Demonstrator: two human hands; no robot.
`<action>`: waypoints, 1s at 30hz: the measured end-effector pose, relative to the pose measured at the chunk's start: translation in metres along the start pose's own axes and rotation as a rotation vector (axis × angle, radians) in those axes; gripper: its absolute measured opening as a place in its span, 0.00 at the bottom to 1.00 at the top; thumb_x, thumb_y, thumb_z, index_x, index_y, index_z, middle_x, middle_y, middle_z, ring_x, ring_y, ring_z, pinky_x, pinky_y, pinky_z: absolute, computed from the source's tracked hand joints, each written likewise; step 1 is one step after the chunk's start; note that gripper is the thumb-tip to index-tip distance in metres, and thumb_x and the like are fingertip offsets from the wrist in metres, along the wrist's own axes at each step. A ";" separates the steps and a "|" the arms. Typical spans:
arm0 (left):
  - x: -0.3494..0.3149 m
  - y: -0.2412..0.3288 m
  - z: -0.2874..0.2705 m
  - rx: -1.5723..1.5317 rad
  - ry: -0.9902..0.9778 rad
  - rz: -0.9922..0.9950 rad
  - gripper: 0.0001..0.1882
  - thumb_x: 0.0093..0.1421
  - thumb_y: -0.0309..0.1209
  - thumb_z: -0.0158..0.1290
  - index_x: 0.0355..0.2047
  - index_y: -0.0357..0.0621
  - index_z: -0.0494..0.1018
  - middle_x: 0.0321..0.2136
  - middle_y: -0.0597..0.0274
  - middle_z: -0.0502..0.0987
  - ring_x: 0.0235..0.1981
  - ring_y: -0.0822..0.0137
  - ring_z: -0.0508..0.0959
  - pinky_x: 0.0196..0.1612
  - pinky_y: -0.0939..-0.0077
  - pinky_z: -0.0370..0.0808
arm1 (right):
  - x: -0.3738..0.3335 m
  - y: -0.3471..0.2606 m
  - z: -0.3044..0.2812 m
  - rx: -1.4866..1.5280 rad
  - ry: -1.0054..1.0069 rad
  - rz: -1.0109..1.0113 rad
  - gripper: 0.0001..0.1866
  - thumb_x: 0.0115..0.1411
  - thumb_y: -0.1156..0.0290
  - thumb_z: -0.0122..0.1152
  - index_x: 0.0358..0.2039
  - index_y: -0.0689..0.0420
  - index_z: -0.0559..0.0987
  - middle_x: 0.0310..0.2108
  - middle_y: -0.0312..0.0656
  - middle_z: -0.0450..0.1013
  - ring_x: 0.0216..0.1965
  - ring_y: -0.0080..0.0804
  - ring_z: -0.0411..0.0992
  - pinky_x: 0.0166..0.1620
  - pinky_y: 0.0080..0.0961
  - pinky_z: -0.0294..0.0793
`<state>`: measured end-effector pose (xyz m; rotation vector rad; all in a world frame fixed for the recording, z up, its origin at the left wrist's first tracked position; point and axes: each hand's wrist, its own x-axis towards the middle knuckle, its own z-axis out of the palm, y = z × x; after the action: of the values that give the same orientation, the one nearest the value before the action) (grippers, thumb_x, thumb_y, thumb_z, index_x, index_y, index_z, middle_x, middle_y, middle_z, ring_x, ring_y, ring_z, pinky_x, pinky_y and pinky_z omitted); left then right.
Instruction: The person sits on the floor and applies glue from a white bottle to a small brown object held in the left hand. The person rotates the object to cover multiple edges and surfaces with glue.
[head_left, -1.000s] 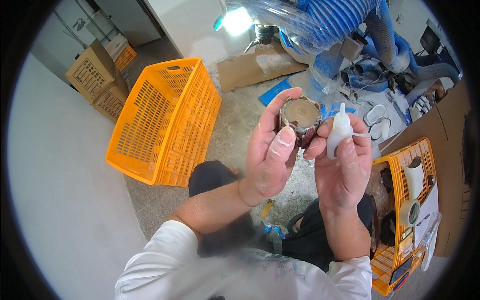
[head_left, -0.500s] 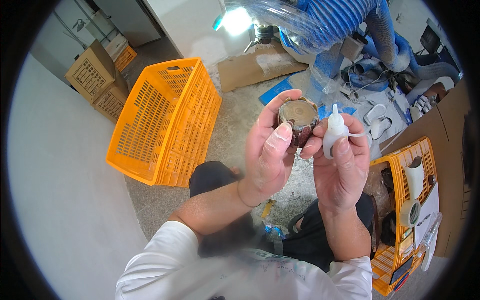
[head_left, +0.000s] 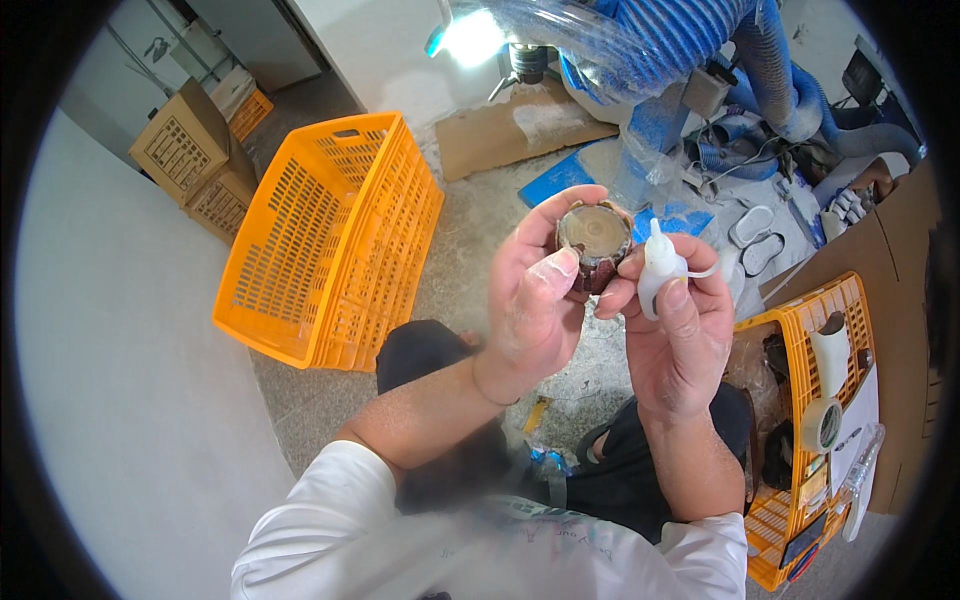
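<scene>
My left hand (head_left: 535, 295) is closed round a small round piece (head_left: 596, 233) with a flat tan disc face and a dark reddish-brown, rough-edged side. I cannot tell its exact kind. Against my palm and thumb, my right hand (head_left: 690, 340) grips a small white squeeze bottle (head_left: 662, 268) with a pointed nozzle, its tip upward, and a thin strap sticking out to the right. The right fingertips reach the lower right side of the round piece. Pale dust coats both hands and forearms.
Stacked orange crates (head_left: 330, 250) stand at the left, with cardboard boxes (head_left: 195, 150) behind. At the right, another orange crate (head_left: 850, 300) carries a tape roll (head_left: 821, 425) and a phone-like dark slab (head_left: 803, 540). Ahead are a bright lamp (head_left: 473, 40) and a dusty blue hose (head_left: 680, 45).
The squeeze bottle in my right hand has shifted slightly left, and its nozzle now leans a little left. The round piece stays held in my left hand, turned very slightly.
</scene>
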<state>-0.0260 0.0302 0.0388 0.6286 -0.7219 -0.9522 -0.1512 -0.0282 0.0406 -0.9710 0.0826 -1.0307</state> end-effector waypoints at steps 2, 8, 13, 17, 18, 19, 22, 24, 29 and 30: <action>0.000 -0.001 -0.001 0.004 0.004 -0.017 0.34 0.61 0.42 0.49 0.64 0.36 0.61 0.54 0.48 0.72 0.55 0.56 0.76 0.57 0.58 0.77 | -0.001 0.000 -0.001 -0.003 0.004 0.009 0.20 0.69 0.65 0.59 0.56 0.63 0.70 0.44 0.51 0.76 0.37 0.37 0.79 0.44 0.33 0.80; 0.001 -0.004 -0.006 -0.001 0.013 -0.069 0.33 0.60 0.41 0.49 0.63 0.36 0.62 0.54 0.49 0.72 0.53 0.58 0.77 0.54 0.60 0.78 | -0.002 0.004 -0.009 0.064 0.018 0.057 0.20 0.66 0.69 0.63 0.55 0.63 0.71 0.46 0.54 0.78 0.41 0.42 0.80 0.49 0.38 0.80; 0.000 -0.004 -0.012 -0.036 -0.002 -0.142 0.34 0.59 0.41 0.50 0.63 0.37 0.62 0.53 0.50 0.73 0.48 0.61 0.78 0.50 0.63 0.80 | -0.004 0.009 -0.016 0.079 0.010 0.080 0.20 0.67 0.69 0.63 0.55 0.62 0.71 0.47 0.54 0.78 0.41 0.43 0.80 0.48 0.39 0.81; -0.001 -0.005 -0.018 -0.083 -0.020 -0.174 0.34 0.59 0.41 0.50 0.64 0.37 0.62 0.53 0.50 0.74 0.46 0.62 0.78 0.48 0.64 0.81 | -0.007 0.010 -0.018 0.082 0.016 0.115 0.19 0.67 0.69 0.62 0.55 0.63 0.71 0.47 0.55 0.78 0.41 0.44 0.80 0.47 0.38 0.82; -0.001 -0.005 -0.020 -0.098 -0.026 -0.185 0.34 0.59 0.41 0.50 0.64 0.37 0.62 0.52 0.50 0.74 0.46 0.62 0.78 0.49 0.64 0.80 | -0.007 0.010 -0.018 0.087 0.013 0.123 0.19 0.67 0.69 0.62 0.55 0.63 0.71 0.47 0.55 0.78 0.41 0.44 0.80 0.46 0.38 0.82; -0.001 -0.007 -0.020 -0.141 -0.034 -0.173 0.34 0.59 0.39 0.50 0.64 0.36 0.62 0.51 0.49 0.75 0.45 0.62 0.79 0.48 0.65 0.80 | -0.008 0.009 -0.018 0.097 0.004 0.132 0.19 0.67 0.69 0.62 0.55 0.63 0.71 0.47 0.55 0.77 0.41 0.45 0.80 0.46 0.38 0.82; -0.002 -0.016 -0.023 -0.223 0.033 -0.121 0.30 0.59 0.32 0.47 0.61 0.31 0.63 0.44 0.47 0.77 0.40 0.62 0.80 0.43 0.68 0.80 | -0.012 0.004 -0.021 0.074 -0.009 0.152 0.20 0.66 0.69 0.63 0.54 0.64 0.71 0.46 0.56 0.77 0.41 0.45 0.80 0.43 0.38 0.83; -0.004 -0.019 -0.029 -0.215 0.013 -0.136 0.30 0.58 0.31 0.47 0.61 0.31 0.64 0.45 0.48 0.77 0.43 0.60 0.80 0.45 0.67 0.80 | -0.017 0.000 -0.024 -0.039 0.024 0.150 0.20 0.68 0.66 0.61 0.54 0.63 0.72 0.43 0.54 0.76 0.39 0.41 0.79 0.38 0.34 0.82; -0.013 -0.022 -0.048 -0.164 -0.009 -0.190 0.29 0.58 0.35 0.47 0.60 0.34 0.66 0.46 0.50 0.77 0.45 0.60 0.80 0.46 0.66 0.79 | -0.024 -0.007 -0.034 -0.218 0.047 0.143 0.21 0.67 0.64 0.62 0.53 0.65 0.71 0.40 0.53 0.76 0.35 0.38 0.78 0.33 0.31 0.81; -0.014 -0.022 -0.052 -0.127 -0.015 -0.206 0.30 0.59 0.39 0.50 0.60 0.35 0.67 0.47 0.50 0.77 0.46 0.60 0.79 0.45 0.66 0.79 | -0.025 -0.008 -0.035 -0.250 0.055 0.140 0.21 0.67 0.64 0.63 0.52 0.66 0.71 0.40 0.53 0.76 0.33 0.37 0.78 0.32 0.30 0.80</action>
<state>-0.0019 0.0415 -0.0128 0.5923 -0.6124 -1.1841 -0.1873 -0.0329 0.0159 -1.1462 0.3273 -0.9314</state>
